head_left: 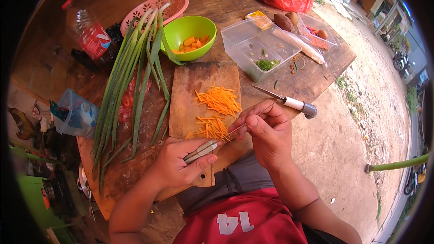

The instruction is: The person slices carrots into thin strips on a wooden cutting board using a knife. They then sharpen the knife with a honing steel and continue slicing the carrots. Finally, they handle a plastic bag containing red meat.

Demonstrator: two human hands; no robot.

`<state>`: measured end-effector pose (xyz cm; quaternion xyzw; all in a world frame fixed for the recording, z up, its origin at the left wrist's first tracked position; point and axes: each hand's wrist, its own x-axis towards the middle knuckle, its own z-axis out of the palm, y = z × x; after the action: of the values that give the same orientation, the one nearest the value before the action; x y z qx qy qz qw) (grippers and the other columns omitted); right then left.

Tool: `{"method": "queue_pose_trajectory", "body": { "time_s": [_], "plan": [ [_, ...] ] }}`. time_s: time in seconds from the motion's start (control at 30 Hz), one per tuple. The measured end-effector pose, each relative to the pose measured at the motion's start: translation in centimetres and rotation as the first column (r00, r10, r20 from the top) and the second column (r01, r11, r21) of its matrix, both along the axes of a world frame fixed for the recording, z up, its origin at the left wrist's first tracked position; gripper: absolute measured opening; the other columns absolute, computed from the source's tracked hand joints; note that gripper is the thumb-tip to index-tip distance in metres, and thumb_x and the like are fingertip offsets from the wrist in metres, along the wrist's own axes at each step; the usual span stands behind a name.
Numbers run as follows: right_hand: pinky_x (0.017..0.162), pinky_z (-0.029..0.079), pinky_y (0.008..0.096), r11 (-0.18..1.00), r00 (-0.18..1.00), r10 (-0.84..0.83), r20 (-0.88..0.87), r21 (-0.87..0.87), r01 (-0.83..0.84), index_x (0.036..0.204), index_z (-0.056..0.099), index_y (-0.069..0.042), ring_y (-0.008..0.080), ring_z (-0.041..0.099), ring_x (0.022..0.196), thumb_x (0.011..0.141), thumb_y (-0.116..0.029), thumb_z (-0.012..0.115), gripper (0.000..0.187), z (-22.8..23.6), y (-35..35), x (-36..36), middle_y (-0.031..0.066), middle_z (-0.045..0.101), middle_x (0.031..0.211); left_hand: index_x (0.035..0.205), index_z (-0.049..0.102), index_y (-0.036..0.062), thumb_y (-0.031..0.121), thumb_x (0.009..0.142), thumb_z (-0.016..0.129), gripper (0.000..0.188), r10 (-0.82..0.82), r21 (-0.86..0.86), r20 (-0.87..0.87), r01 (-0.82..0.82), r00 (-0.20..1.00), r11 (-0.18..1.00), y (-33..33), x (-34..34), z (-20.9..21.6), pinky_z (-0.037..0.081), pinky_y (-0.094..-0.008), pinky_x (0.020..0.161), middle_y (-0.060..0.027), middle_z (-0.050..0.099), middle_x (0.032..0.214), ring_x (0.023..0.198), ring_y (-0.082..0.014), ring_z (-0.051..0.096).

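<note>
Wooden cutting board (205,73), bearing orange shreds (219,101). Over its near end, the left hand (183,160) curls its fingers round a pale-handled tool (199,152); the right hand (273,135), at the board's near right corner, pinches the tool's thin end. Beyond the board: green bowl (183,30) containing orange chunks (193,44). Beyond its right side: clear box (236,43) containing green clippings (266,64). Left of it: bluish tub (68,128), contents unclear.
</note>
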<state>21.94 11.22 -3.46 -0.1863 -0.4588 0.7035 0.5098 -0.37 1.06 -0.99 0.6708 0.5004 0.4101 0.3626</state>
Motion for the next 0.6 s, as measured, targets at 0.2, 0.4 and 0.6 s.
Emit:
{"method": "queue_pose_trajectory", "body": {
  "time_s": [0.2,0.4,0.6],
  "plan": [
    [0.075,0.061,0.0305,0.999,0.999,-0.018,-0.045,-0.028,0.017,0.11,0.07,-0.002,0.0201,0.077,0.09,0.102,-0.005,0.081,0.014,0.2,-0.1,-0.1,0.0125,0.079,0.101,0.123,0.08,-0.0043,0.011,0.1,0.084,0.029,0.029,0.01,-0.087,-0.028,0.996,1.0,0.1,-0.1,0.3,0.056,-0.0287,0.064,-0.0093,0.077,0.08,0.067,-0.0113,0.072],
    [0.079,0.06,0.029,0.999,0.999,-0.002,-0.048,0.05,0.005,0.115,0.073,0.0,0.0151,0.075,0.088,0.103,-0.004,0.08,0.015,-0.7,0.1,0.2,0.0115,0.081,0.103,0.123,0.081,-0.0048,0.01,0.098,0.086,0.03,0.08,0.071,-0.047,-0.076,0.996,0.995,0.1,0.1,-0.3,0.056,-0.0288,0.065,-0.0115,0.079,0.083,0.067,-0.0124,0.073],
    [0.082,0.061,0.0308,0.995,0.994,-0.057,-0.091,0.077,0.064,0.123,0.071,0.001,0.0182,0.077,0.094,0.106,-0.004,0.075,0.019,-0.8,0.3,0.5,0.0136,0.08,0.106,0.121,0.081,-0.0051,0.01,0.098,0.086,0.027,0.105,0.071,-0.035,-0.102,0.994,0.992,0.0,0.0,-0.6,0.056,-0.0288,0.064,-0.0116,0.079,0.083,0.067,-0.0126,0.073]
  ]
}}
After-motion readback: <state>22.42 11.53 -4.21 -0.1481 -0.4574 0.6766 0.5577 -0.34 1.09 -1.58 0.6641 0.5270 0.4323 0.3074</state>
